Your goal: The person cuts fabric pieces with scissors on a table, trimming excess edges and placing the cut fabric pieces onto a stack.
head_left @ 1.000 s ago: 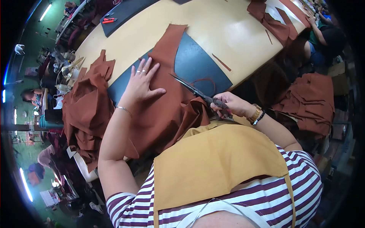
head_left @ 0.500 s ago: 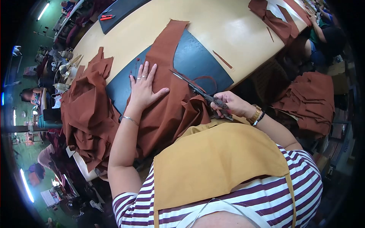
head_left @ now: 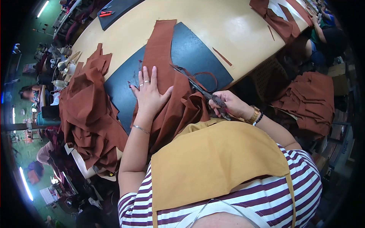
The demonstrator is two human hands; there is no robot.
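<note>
We have our left hand (head_left: 151, 95) spread flat, fingers apart, across the left edge of a long reddish-brown fabric piece (head_left: 159, 45), which lies on a dark blue-green flat board (head_left: 192, 45) on the pale yellow counter (head_left: 213, 22). Our right hand (head_left: 232, 105) is closed around the wrapped handles of a pair of dark metal scissors (head_left: 194, 84), whose blade tips sit at the right edge of the piece; we cannot tell how far the blades are parted. Just beside them, a thin curled reddish-brown strip (head_left: 216, 81) loops over the board. Nearer to us the fabric bunches into folds. To our left we see a crumpled reddish-brown fabric heap (head_left: 87, 102), and towards the far edge a red-handled cutting tool (head_left: 106, 14) resting on a dark slab (head_left: 123, 10).
</note>
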